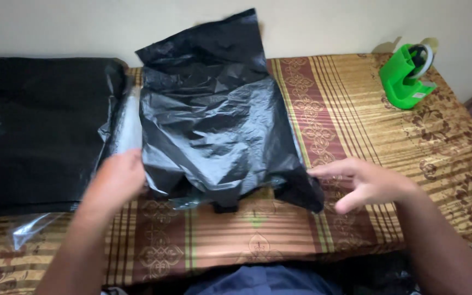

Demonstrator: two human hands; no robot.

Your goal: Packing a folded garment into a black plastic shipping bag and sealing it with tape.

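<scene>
Your left grip (118, 177) pinches the lower left edge of the black plastic bag (214, 120), fingers closed on the film. Your right grip (364, 183) is spread apart, fingertips touching the bag's lower right corner, holding nothing. The bag lies crumpled at the middle of the worktop (356, 120), its top reaching the far edge by the wall. A stack of black bags (39, 131) sits at the left edge; a green tape dispenser (408, 76) stands at the far right corner. Risk: thin film could slip or tear under uneven pull; the unpinned right corner could slide.
</scene>
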